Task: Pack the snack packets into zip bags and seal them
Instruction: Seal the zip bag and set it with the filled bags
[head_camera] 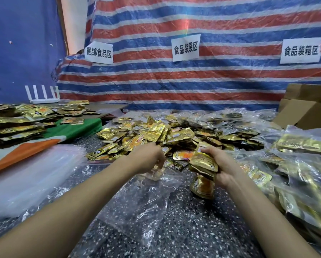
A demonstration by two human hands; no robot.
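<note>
A stack of gold snack packets (202,163) is being gripped by the right hand (224,170), with the fingers curled round it, at two o'clock from the clear zip bag (143,198). One packet (202,187) is hanging just beneath. The bag's mouth is apparently being pinched by the left hand (152,159), though the fingertips are being hidden by blur. The loose pile (156,135) is lying at twelve o'clock. The foil is being judged light, slick and pliable, so clamping across the flat faces is being advised, and the limp bag is best taken by its rim.

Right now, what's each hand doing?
Left hand: holds the mouth of the clear zip bag.
Right hand: grips a stack of gold snack packets.
</note>
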